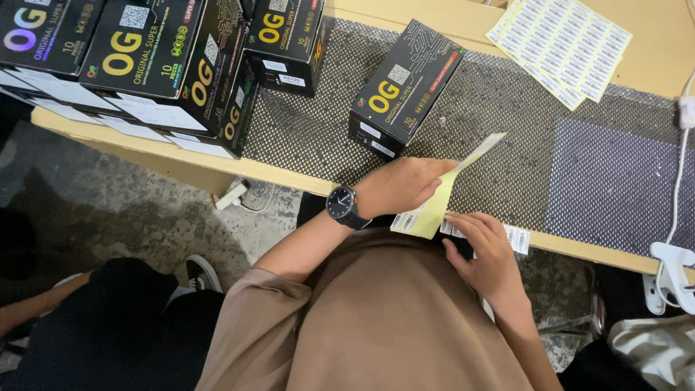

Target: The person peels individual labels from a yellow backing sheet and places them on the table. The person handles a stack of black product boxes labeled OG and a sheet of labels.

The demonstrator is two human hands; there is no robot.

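Observation:
My left hand (405, 185), with a black watch on its wrist, pinches a yellow label backing sheet (436, 206) that curls up off the table edge. My right hand (486, 255) is just below it, fingers resting on a small black box (462, 247) held against my body. White barcode stickers (518, 238) show on that box. A black carton with yellow letters (402, 87) stands alone on the dotted mat, just beyond my left hand.
Several black cartons (152, 65) are stacked at the table's far left. A sheet of barcode stickers (561, 47) lies at the far right. A white cable and clamp (673, 271) hang off the right edge. Another person's dark trousers and shoe (203, 271) are at lower left.

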